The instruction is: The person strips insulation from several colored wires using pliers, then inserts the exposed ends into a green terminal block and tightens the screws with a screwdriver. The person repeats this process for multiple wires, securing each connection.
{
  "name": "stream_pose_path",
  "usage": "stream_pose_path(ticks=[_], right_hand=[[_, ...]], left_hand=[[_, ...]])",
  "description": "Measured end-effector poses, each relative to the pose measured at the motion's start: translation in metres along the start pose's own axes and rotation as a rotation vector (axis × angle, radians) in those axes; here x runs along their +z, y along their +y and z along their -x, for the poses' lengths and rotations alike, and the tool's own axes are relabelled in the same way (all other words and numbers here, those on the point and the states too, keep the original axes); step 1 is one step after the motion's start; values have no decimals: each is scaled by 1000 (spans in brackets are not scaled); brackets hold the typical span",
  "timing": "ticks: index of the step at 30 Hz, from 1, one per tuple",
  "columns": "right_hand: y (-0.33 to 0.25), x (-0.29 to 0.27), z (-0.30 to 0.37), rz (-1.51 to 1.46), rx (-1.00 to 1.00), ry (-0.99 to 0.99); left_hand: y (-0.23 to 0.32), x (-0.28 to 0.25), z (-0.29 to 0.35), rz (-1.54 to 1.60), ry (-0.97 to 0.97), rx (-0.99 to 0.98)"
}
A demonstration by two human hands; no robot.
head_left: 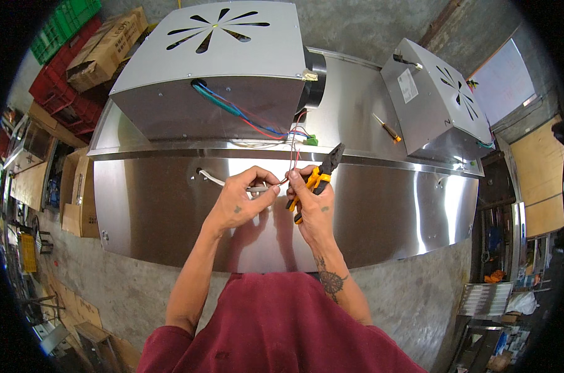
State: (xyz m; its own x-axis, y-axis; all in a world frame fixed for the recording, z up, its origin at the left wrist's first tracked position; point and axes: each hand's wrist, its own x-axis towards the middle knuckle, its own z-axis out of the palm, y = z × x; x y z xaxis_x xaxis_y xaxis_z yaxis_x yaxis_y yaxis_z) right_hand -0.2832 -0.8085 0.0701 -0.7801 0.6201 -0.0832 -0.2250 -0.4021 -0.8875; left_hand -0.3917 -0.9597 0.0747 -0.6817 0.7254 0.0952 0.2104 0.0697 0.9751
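Observation:
My left hand (247, 194) is closed, pinching a white cable (213, 178) near its bared end; the cable comes out of a hole in the steel panel. In my right hand (311, 202) are pliers (327, 168) with yellow and black handles, their jaws pointing up and away. The thumb and fingertips of that same hand also pinch thin red wires (296, 160), which meet the cable's end between both hands. Blue and red wires (249, 124) run from a hole in the large grey metal box (226, 99) toward a small green connector (310, 141).
A screwdriver (387, 128) lies on the steel top beside a second grey vented box (434, 99). The steel panel (151, 205) spans the width before me. Red crates (64, 93), a green crate (61, 28) and cardboard boxes (81, 193) stand at the left.

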Motion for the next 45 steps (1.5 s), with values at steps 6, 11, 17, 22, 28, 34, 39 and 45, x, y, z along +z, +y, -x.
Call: stream_pose_path(ticks=[6,11,17,22,28,34,39,45], right_hand=[[9,-3,-1,-27,-2,36],[10,2,2,-21,-8,81],[13,-2,-1,21,-21,56],[10,0,-2,10,-16,54],[7,-1,-7,16,-9,99],[7,-21,-2,102,122,-23],[-3,-34,27,170,266,-100],[-10,-50,38,447,405,-260]], left_hand=[[-5,2,-1,14,52,36],[-1,3,-1,109,44,-34],[-9,6,-6,102,13,-31],[-10,3,-8,238,44,-49],[-10,5,-13,184,58,-48],[0,10,-14,59,132,-135],[-2,21,-20,26,207,-122],[-7,25,-22,-6,190,-74]])
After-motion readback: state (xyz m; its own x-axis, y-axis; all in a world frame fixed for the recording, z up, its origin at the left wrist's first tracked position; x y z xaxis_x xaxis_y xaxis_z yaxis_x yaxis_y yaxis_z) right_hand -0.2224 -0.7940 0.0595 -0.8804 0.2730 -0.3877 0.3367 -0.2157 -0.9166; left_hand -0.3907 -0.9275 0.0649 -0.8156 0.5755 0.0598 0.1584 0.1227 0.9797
